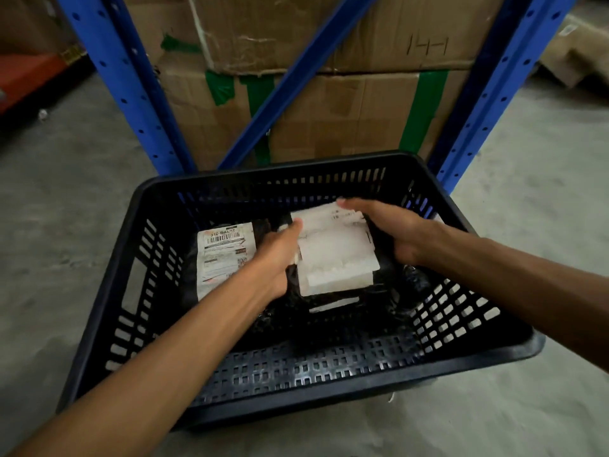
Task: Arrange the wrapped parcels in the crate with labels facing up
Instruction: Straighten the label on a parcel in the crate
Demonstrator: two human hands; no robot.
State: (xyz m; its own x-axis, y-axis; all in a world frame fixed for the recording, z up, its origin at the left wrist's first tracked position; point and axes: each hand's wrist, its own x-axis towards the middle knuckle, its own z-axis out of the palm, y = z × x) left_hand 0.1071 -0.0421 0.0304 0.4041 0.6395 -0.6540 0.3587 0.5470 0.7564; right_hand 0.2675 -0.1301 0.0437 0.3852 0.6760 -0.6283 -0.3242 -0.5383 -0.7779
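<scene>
A black slotted plastic crate (296,371) stands on the concrete floor in front of me. Inside it, black-wrapped parcels lie flat. The left parcel (225,255) shows a white barcode label facing up. A second parcel (336,255) with a large white label on top sits in the middle of the crate. My left hand (276,258) grips its left edge and my right hand (392,232) holds its far right corner. More black wrapping (412,282) lies under and to the right of it, partly hidden.
A blue steel rack (131,94) with a diagonal brace stands just behind the crate, holding stacked cardboard boxes (346,113) with green tape. Grey concrete floor surrounds the crate. An orange beam (26,77) lies at the far left, and loose cardboard (573,61) at the far right.
</scene>
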